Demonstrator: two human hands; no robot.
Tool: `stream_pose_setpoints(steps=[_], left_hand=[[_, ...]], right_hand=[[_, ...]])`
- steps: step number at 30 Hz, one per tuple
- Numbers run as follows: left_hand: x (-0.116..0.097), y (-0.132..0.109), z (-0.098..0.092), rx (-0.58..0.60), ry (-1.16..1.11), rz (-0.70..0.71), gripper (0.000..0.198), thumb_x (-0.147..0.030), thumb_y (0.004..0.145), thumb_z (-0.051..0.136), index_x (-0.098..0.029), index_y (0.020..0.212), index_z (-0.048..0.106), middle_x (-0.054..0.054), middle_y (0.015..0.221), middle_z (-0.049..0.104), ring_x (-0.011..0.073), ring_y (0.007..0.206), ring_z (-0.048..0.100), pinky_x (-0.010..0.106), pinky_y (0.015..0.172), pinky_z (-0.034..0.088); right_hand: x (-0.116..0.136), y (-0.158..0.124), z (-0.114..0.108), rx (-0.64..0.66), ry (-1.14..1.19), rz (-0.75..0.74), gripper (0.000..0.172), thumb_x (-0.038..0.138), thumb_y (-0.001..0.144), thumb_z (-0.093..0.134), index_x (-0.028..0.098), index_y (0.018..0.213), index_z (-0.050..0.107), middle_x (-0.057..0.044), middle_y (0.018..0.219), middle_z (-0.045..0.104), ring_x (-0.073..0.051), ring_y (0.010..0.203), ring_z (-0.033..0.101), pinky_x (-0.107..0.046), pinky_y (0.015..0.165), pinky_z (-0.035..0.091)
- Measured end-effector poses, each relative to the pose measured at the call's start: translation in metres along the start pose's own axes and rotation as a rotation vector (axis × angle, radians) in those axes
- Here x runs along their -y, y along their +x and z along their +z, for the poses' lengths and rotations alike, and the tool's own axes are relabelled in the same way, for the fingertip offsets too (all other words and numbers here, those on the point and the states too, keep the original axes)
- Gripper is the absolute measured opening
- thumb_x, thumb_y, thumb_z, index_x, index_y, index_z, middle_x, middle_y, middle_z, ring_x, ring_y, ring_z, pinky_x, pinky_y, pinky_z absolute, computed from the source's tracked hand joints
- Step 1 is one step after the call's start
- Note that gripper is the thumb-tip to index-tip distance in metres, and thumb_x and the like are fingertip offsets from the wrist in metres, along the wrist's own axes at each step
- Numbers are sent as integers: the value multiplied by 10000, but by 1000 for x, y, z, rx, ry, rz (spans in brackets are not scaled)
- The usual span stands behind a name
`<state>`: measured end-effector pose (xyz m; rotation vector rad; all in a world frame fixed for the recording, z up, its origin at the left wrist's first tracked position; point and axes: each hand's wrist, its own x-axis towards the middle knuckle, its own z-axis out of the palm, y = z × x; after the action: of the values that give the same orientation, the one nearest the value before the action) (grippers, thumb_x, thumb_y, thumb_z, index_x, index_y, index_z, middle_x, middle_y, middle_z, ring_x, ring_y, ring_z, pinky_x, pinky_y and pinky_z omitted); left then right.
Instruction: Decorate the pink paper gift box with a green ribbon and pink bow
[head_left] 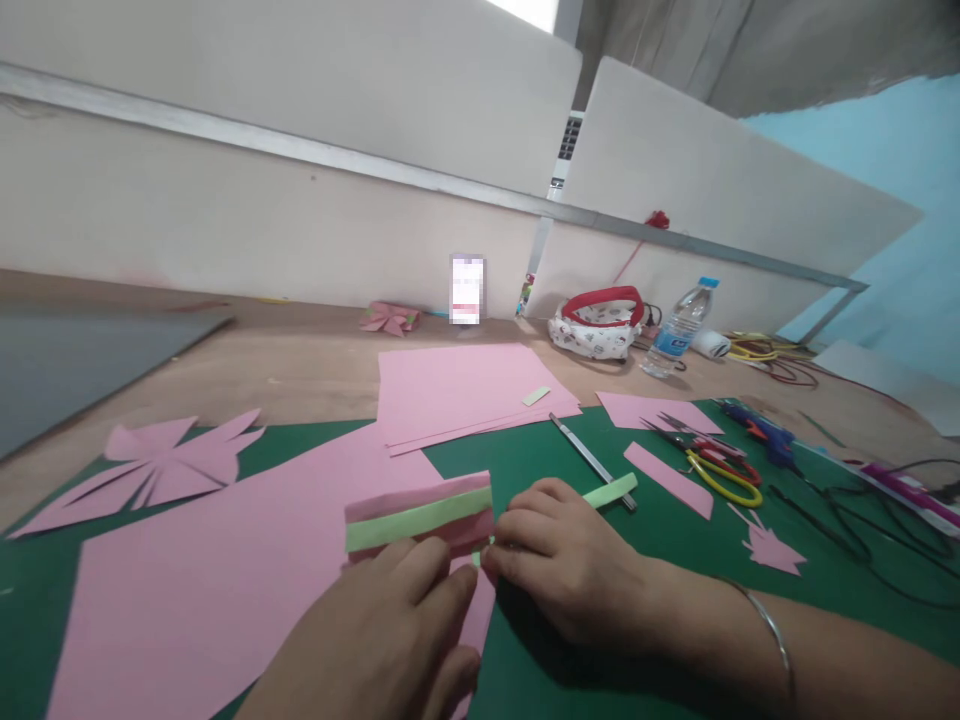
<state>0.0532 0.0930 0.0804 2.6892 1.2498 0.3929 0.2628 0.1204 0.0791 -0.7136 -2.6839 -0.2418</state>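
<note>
A folded pink paper piece (420, 500) with a light green strip (416, 522) across it stands on the green cutting mat (540, 470). My left hand (390, 635) presses on the pink paper from the near side, fingers closed over its lower edge. My right hand (566, 560) pinches the right end of the green strip, fingers together. The strip's far end (611, 490) runs on past my right hand toward a craft knife (589, 458).
A large pink sheet (210, 590) lies under my hands; a pink stack (465, 390) sits behind. A cut pink fan shape (157, 465) lies left. Scissors (716, 465), glue gun (761, 430), cables, a water bottle (679, 330) and a pouch (596, 325) crowd the right.
</note>
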Motion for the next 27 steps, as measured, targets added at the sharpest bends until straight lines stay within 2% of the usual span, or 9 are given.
stream_pose_setpoints(steps=[3,5,8,11,15,20,22,24,27], left_hand=[[9,-3,5,-206,-22,133,261,-258,832,399,-240,908,648,41,794,706,200,694,641,288,631,519],[14,-3,4,-267,-55,180,291,-221,827,375,-240,940,643,35,788,714,182,645,644,261,568,516],[16,-1,-3,-270,-170,164,334,-218,807,433,-267,1073,630,34,887,729,182,751,668,245,650,541],[13,2,-10,-291,-262,95,384,-344,807,507,-300,1176,602,42,952,729,232,923,649,302,808,536],[10,6,-18,-304,-341,35,464,-501,785,551,-332,1216,583,42,1037,719,276,1067,601,371,905,509],[20,-5,-27,-284,-480,-17,556,-573,723,611,-368,1238,560,22,1165,685,311,1187,534,432,973,471],[29,-13,-29,-239,-540,-51,618,-566,667,679,-391,1245,547,2,1245,644,325,1229,499,461,1012,434],[37,-18,-35,-165,-649,-86,679,-546,631,725,-412,1264,521,-17,1325,585,326,1252,479,473,1045,394],[41,-12,-54,-66,-1041,-153,547,-612,758,553,-371,1249,553,4,1306,602,299,1206,534,449,1013,430]], right_hand=[[-3,2,-1,-87,-59,-8,182,132,917,450,132,939,631,-60,843,632,-174,794,518,-359,759,375],[-4,4,-1,-122,-119,-68,219,101,912,433,122,865,646,-52,756,627,-168,724,511,-379,787,382],[-5,7,-2,-123,-167,-126,255,76,892,425,119,784,652,-44,673,602,-164,652,487,-405,813,390],[-5,8,-3,-101,-190,-127,252,85,897,425,123,796,653,-43,676,599,-167,655,488,-404,811,394],[-7,8,1,-107,-202,-87,219,101,909,443,136,829,644,-43,736,628,-167,709,514,-368,783,393],[-12,10,11,-159,-152,-45,192,110,885,463,144,777,619,-46,771,653,-166,750,551,-337,748,383],[-15,14,3,-182,-154,-30,177,105,861,463,139,777,615,-55,765,655,-164,739,558,-328,735,386],[-17,19,-16,-164,-155,-6,153,108,840,477,138,780,614,-60,761,658,-161,724,566,-319,718,390],[-17,31,-60,9,-131,-8,105,114,806,530,158,756,612,-31,721,658,-144,664,564,-291,645,386]])
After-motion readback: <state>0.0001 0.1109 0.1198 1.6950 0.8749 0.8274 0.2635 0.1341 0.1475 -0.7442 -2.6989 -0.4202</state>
